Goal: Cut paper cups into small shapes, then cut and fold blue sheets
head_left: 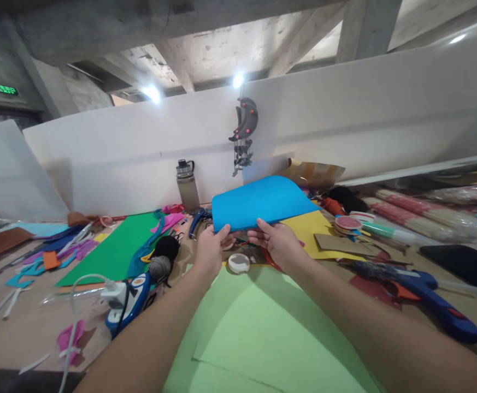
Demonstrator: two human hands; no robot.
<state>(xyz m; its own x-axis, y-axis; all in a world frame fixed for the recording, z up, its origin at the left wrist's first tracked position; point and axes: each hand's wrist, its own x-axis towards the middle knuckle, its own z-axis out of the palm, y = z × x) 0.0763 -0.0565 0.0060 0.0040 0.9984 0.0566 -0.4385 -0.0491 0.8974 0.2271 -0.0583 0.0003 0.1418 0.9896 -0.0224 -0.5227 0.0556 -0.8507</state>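
Note:
A bright blue craft sheet (258, 204), felt or foam by its look, is held up in front of me and bends over at its far right. My left hand (210, 248) pinches its near left edge between thumb and fingers. Farther right along the same edge, my right hand (280, 243) grips it the same way. Just below the hands lies a white roll of tape (239, 263). Under my forearms spreads a light green sheet (263, 327) with a dark line drawn on it. Part of a yellow sheet (310, 229) shows behind my right hand.
To the right lie a blue glue gun (422, 284), a black phone-like slab (459, 262) and wrapped sticks (410, 213). Leftward are a power strip (134, 300) with a cable, yarn balls (162, 256) and a green sheet (107, 245). A bottle (187, 185) stands by the white partition (140, 153).

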